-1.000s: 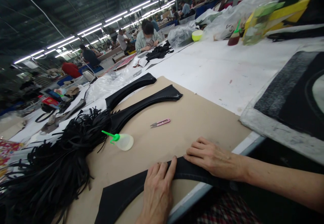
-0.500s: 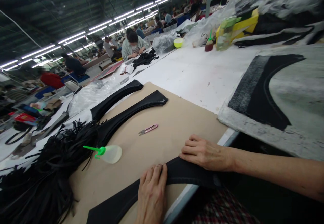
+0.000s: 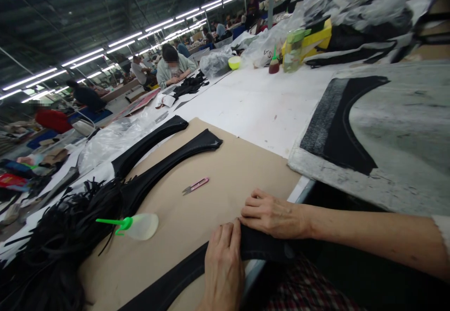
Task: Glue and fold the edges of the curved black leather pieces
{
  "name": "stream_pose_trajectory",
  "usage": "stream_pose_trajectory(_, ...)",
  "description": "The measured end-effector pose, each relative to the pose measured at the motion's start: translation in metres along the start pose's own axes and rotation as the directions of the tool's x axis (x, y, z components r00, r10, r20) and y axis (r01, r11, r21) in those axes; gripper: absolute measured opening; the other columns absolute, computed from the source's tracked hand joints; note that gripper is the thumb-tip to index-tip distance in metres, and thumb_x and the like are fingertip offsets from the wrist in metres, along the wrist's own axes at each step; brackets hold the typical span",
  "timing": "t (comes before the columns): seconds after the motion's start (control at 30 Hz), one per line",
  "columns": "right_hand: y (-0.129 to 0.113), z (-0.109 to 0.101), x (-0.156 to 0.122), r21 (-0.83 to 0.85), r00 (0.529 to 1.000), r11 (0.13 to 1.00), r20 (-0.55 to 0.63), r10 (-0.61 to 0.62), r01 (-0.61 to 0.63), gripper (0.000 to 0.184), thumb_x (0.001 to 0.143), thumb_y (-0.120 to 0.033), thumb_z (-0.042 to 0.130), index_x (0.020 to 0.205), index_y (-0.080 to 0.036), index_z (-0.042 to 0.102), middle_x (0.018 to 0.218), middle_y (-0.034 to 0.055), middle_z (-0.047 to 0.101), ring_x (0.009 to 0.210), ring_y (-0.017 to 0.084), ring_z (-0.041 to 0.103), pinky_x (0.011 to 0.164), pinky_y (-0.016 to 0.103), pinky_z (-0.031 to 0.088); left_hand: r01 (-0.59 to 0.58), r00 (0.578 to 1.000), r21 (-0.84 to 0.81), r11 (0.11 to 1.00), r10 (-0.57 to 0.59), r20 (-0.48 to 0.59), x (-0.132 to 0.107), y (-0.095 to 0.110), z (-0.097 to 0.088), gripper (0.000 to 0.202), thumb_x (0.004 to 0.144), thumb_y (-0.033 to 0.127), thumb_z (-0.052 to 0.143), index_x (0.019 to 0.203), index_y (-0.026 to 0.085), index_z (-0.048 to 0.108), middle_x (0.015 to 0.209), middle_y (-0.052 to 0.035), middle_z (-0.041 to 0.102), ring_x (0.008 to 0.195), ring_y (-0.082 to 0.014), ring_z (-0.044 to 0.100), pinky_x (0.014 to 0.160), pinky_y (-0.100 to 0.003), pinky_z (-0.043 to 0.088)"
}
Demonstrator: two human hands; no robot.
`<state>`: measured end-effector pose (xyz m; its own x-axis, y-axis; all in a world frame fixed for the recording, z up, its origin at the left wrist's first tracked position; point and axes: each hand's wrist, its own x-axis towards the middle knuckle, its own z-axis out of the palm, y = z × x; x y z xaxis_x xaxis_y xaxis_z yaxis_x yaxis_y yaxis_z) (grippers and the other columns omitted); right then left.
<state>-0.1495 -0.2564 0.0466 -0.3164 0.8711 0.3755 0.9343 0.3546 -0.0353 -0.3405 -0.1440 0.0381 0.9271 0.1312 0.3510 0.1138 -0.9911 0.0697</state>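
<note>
Black strip (image 3: 263,250) | left hand (image 3: 223,266) moved closer to right hand (image 3: 272,215)

The long, curved strip of matte black material (image 3: 262,248) lies flat along the near edge of the tan cardboard sheet (image 3: 228,175). It arches from the near-left corner rightward, and its right end reaches past the near edge of the work table (image 3: 267,109).

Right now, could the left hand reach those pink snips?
Probably yes. The left hand rests on the black strip, and the snips lie just beyond it on bare board; nothing lies between, and the bottle sits off to the side.
</note>
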Motion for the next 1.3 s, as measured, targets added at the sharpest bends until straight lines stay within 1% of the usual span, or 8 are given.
stream_pose_trajectory(0.17,0.006,-0.002,-0.012,0.006,0.999,1.0,-0.039,0.012,-0.012,0.025,0.099,-0.013,0.036,0.104,-0.012,0.061,0.085,0.005,0.058,0.081,0.018,0.048,0.078,0.036,0.032,0.046,0.998,0.027,0.999,-0.048,0.043,-0.004,0.004,0.009,0.054,0.078,-0.005,0.046,0.128,0.013,0.051,0.096,-0.0061,0.06,0.087,-0.0218,0.053,0.081,-0.036,0.045)
stream_pose_trajectory(0.43,0.011,-0.007,-0.028,-0.015,0.999,0.999,-0.033,0.031,-0.032,0.026,0.1,-0.014,0.036,0.108,-0.012,0.061,0.087,0.0057,0.06,0.082,0.018,0.05,0.081,0.037,0.033,0.062,0.995,0.118,0.991,-0.071,0.076,0.006,0.012,0.004,0.063,0.077,-0.003,0.052,0.134,0.024,0.052,0.092,-0.0031,0.059,0.084,-0.0217,0.05,0.076,-0.037,0.042)
stream_pose_trajectory(0.63,0.01,-0.014,-0.041,0.017,0.996,0.996,-0.016,0.086,-0.086,0.03,0.1,-0.013,0.033,0.116,-0.011,0.059,0.1,0.0098,0.063,0.093,0.02,0.053,0.088,0.039,0.034,0.038,0.992,0.19,0.981,-0.06,0.114,0.013,0.018,-0.002,0.067,0.075,-0.001,0.058,0.136,0.026,0.05,0.093,-0.0035,0.06,0.085,-0.0222,0.049,0.077,-0.037,0.043)
stream_pose_trajectory(0.83,0.01,-0.017,-0.055,0.096,0.987,0.985,-0.057,0.148,-0.142,0.037,0.099,-0.011,0.029,0.125,-0.01,0.055,0.118,0.0123,0.061,0.106,0.021,0.052,0.097,0.042,0.033,0.019,0.987,0.227,0.974,-0.054,0.152,0.018,0.023,-0.006,0.07,0.076,0.001,0.059,0.139,0.029,0.047,0.092,-0.0035,0.06,0.081,-0.0224,0.049,0.076,-0.037,0.043)
stream_pose_trajectory(0.93,0.011,-0.017,-0.063,0.126,0.972,0.968,-0.062,0.228,-0.219,0.039,0.094,-0.006,0.031,0.123,-0.011,0.058,0.117,0.012,0.061,0.106,0.022,0.052,0.096,0.044,0.034,0.018,0.985,0.239,0.971,-0.058,0.162,0.019,0.024,-0.006,0.07,0.076,0.002,0.06,0.139,0.03,0.047,0.092,-0.0033,0.06,0.082,-0.0227,0.049,0.076,-0.038,0.043)
stream_pose_trajectory(1.0,0.012,-0.018,-0.066,0.145,0.943,0.939,-0.074,0.325,-0.312,0.043,0.089,-0.003,0.033,0.122,-0.011,0.059,0.114,0.0124,0.061,0.105,0.023,0.051,0.094,0.045,0.036,0.017,0.985,0.244,0.97,-0.058,0.162,0.02,0.025,-0.006,0.07,0.076,0.002,0.06,0.139,0.03,0.047,0.093,-0.0032,0.06,0.083,-0.0229,0.049,0.077,-0.038,0.043)
stream_pose_trajectory(1.1,0.009,-0.019,-0.066,0.169,0.904,0.902,-0.101,0.416,-0.397,0.05,0.082,-0.001,0.035,0.124,-0.012,0.059,0.114,0.0135,0.061,0.103,0.024,0.051,0.091,0.044,0.039,0.016,0.985,0.244,0.97,-0.057,0.163,0.02,0.025,-0.005,0.07,0.076,0.003,0.06,0.138,0.03,0.047,0.094,-0.0031,0.06,0.084,-0.0227,0.049,0.078,-0.037,0.043)
stream_pose_trajectory(1.3,-0.008,-0.021,-0.05,0.161,0.925,0.914,-0.022,0.38,-0.372,0.049,0.083,-0.002,0.039,0.127,-0.016,0.056,0.117,0.0112,0.059,0.104,0.024,0.05,0.092,0.044,0.037,0.028,0.986,0.253,0.967,-0.069,0.153,0.019,0.025,-0.004,0.068,0.074,0.005,0.064,0.136,0.031,0.05,0.092,-0.0027,0.059,0.083,-0.0223,0.049,0.078,-0.037,0.043)
